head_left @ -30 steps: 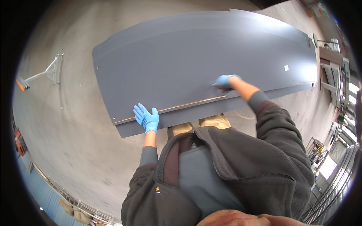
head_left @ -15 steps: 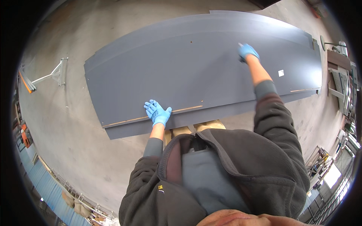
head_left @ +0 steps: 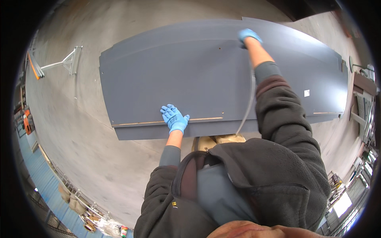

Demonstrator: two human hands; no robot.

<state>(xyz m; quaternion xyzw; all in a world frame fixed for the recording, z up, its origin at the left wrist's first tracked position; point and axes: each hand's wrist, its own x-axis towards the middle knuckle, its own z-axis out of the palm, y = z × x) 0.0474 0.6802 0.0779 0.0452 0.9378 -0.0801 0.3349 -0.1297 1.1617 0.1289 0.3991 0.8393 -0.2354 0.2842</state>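
Observation:
A large dark-grey panel (head_left: pixel 158 75) lies flat in front of me, with another grey panel (head_left: pixel 206 130) showing under its near edge. A thin strip of bare wood (head_left: pixel 206 118) runs along that edge. My left hand (head_left: pixel 174 118), in a blue glove, rests palm down over this strip with its fingers spread. My right hand (head_left: pixel 249 36), gloved too and blurred, is stretched to the panel's far side. It is closed around a dark hand tool, mostly hidden under the glove. A pale hose (head_left: pixel 251 97) runs from beneath my right forearm down over the near edge.
A white label (head_left: pixel 306 93) is on the panel's right part, and a small dark hole (head_left: pixel 219 48) lies near the middle. To the left, a white metal stand (head_left: pixel 71 61) is on the concrete floor. Boards (head_left: pixel 363 84) are stacked at the far right.
My right hand has swept farther out and slightly left over the panel. The hose has come into view below it. My left hand stays flat at the near edge; the whole view has shifted.

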